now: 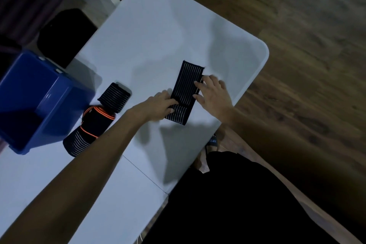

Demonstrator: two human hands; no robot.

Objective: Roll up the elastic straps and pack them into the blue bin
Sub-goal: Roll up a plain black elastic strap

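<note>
Blue bin interior dark, L hand pinching black strap, R hand spread on it

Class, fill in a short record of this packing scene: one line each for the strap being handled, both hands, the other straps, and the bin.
strap in work: black striped strap, flat on the white table
left hand: fingers on the strap's near end
right hand: fingers touching the strap's right edge
other straps: pile beside the bin, one orange-trimmed
blue bin: at table's left; visible part holds no straps
</note>
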